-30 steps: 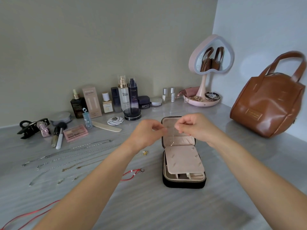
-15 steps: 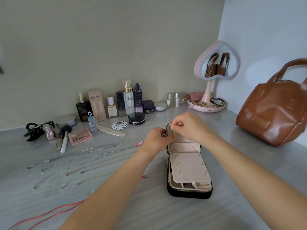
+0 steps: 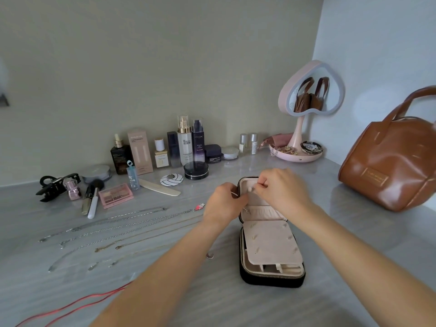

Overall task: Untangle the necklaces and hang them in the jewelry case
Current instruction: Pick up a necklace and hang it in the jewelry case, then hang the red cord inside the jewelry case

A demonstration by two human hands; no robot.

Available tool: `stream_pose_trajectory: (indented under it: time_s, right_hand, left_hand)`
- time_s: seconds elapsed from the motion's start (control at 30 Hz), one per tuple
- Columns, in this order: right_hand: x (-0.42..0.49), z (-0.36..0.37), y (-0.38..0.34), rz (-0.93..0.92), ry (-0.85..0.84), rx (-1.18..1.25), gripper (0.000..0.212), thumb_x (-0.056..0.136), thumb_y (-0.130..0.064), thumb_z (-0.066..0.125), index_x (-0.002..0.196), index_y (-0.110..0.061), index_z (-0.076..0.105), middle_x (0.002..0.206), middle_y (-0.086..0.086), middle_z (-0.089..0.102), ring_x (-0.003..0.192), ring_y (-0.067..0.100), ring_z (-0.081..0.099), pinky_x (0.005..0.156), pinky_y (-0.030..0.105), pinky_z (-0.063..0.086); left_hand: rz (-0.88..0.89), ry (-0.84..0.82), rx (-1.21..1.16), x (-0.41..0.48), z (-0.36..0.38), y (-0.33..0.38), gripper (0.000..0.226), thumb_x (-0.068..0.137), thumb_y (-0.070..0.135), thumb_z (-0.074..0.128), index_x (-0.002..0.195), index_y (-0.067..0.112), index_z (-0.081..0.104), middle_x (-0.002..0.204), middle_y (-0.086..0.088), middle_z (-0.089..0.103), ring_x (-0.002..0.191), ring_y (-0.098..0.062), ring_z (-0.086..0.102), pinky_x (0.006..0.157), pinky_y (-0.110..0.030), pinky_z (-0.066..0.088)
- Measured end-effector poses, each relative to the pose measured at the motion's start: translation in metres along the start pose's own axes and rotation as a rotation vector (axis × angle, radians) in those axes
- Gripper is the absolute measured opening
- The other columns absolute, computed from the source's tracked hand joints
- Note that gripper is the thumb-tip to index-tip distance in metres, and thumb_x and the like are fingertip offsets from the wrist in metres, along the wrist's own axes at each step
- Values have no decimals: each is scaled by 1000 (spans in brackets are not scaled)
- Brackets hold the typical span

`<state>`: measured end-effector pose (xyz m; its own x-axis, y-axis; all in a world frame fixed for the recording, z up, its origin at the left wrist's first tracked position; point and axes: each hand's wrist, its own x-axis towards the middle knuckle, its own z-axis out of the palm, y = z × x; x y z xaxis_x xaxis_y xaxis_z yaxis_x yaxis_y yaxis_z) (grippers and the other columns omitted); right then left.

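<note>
A black zip jewelry case (image 3: 271,277) with pink lining stands open on the grey table, its lid upright at the far end. My left hand (image 3: 224,204) and my right hand (image 3: 283,190) meet at the top of the lid, both pinching a thin necklace (image 3: 246,210) whose fine chain hangs down over the lid's pink pocket. Several more necklaces (image 3: 113,228) lie stretched out in rows to the left of the case. A red cord (image 3: 77,303) runs off the near left edge.
Cosmetics bottles and jars (image 3: 184,147) line the back wall, with a hair claw (image 3: 55,186), brushes and a palette (image 3: 115,195) at left. A pink heart mirror (image 3: 311,90) with a trinket dish stands back right. A brown leather bag (image 3: 391,166) sits at right.
Both hands moved up from the middle of the lid to its top edge, coming closer together with the thin necklace between them. The view shifted slightly.
</note>
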<state>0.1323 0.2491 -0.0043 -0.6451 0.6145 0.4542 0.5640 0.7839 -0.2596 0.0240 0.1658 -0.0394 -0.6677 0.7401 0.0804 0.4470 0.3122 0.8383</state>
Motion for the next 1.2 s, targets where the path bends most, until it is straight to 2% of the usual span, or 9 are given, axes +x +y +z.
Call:
stream_pose_trajectory:
  time_s: [0.27, 0.4, 0.53, 0.63, 0.73, 0.8, 0.9, 1.03, 1.2]
  right_hand:
    - [-35, 7, 8, -11, -25, 84, 27, 84, -29, 61, 109, -20, 62, 97, 5, 72, 97, 30, 63, 74, 36, 52]
    - [-41, 11, 9, 37, -128, 102, 17, 80, -31, 64, 94, -21, 63, 96, -3, 72, 96, 24, 63, 76, 34, 51]
    - [-43, 8, 7, 45, -160, 123, 12, 78, -32, 67, 81, -20, 66, 81, -4, 72, 84, 19, 65, 71, 33, 53]
    - [-44, 4, -2, 42, -169, 186, 9, 78, -31, 68, 80, -22, 67, 78, -7, 69, 82, 17, 64, 73, 33, 52]
    - [-46, 2, -25, -28, -200, 262, 7, 78, -30, 68, 76, -24, 67, 70, -13, 61, 77, 11, 62, 75, 32, 51]
    - [-50, 4, -49, -116, -245, 275, 7, 79, -31, 67, 73, -27, 65, 67, -17, 58, 70, 6, 58, 71, 29, 51]
    - [-61, 14, -90, -239, -368, 278, 5, 80, -31, 65, 75, -29, 66, 66, -18, 57, 68, 5, 57, 66, 23, 48]
    - [-70, 31, -135, -382, -491, 244, 10, 84, -30, 61, 88, -25, 69, 68, -15, 55, 68, 9, 54, 56, 22, 39]
    - [-79, 47, -164, -394, -690, 437, 27, 79, -27, 68, 106, -22, 62, 80, -15, 59, 60, -4, 46, 56, 10, 35]
  left_hand:
    - [4, -98, 18, -16, -15, -4, 36, 78, 39, 67, 103, 15, 56, 72, 5, 61, 51, -12, 53, 46, -22, 35]
    - [26, -118, 80, -29, -34, -9, 38, 77, 39, 68, 106, 17, 56, 86, 3, 63, 70, -18, 61, 52, -24, 41]
    - [53, -119, 140, -46, -69, -19, 31, 79, 37, 67, 102, 18, 60, 81, 8, 60, 70, -19, 59, 42, -12, 38]
    - [81, -103, 208, -64, -104, -32, 14, 79, 33, 67, 88, 23, 63, 82, 8, 62, 78, -18, 62, 62, -23, 49]
    - [74, -146, 323, -87, -142, -46, 6, 81, 28, 67, 77, 24, 65, 77, 11, 61, 74, -10, 59, 64, -22, 50]
    - [32, -232, 439, -104, -160, -56, 5, 81, 27, 67, 79, 22, 67, 76, 16, 59, 72, -7, 58, 57, -14, 48]
    - [-11, -324, 571, -125, -170, -79, 13, 78, 32, 68, 88, 25, 67, 79, 18, 57, 77, -4, 57, 67, -16, 45]
    - [39, -233, 589, -139, -167, -98, 12, 80, 31, 66, 87, 22, 62, 83, 13, 52, 84, -9, 52, 66, -11, 37]
    - [58, -155, 580, -137, -165, -95, 18, 89, 28, 54, 96, 12, 60, 103, -3, 63, 98, -20, 57, 81, -28, 42]
